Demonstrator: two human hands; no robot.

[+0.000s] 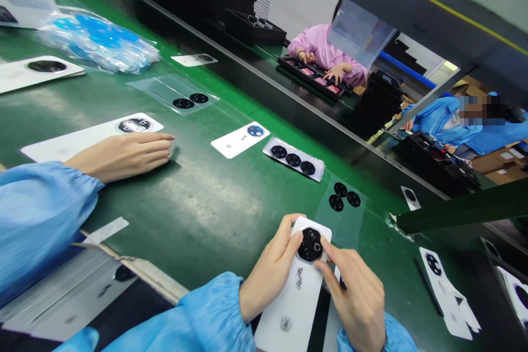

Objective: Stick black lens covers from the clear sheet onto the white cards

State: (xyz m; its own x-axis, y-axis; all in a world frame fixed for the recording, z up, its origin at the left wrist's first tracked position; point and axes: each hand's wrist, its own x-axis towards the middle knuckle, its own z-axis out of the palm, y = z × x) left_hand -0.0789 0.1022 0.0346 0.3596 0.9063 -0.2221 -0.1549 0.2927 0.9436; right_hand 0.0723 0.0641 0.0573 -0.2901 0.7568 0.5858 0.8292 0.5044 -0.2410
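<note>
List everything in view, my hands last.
Held panel: one, white, lower centre
Disc: one, black, on held panel
Disc strip: one, white, on green bench
Disc sheets: two, clear, on bench
Other panels: several, white, scattered
Panel stack: one, white, lower left
Plastic bundle: one, blue, upper left
Trays: several, black, beyond bench
Co-workers: three, blue or pink sleeves, left and beyond
Left hand: one, blue sleeve, on panel
Right hand: one, blue sleeve, at disc

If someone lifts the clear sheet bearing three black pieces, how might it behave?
The clear sheet looks thin, so it would probably flop. It lies flat, so rolling is unlikely. Its black pieces look small, so it's probably light.
</note>
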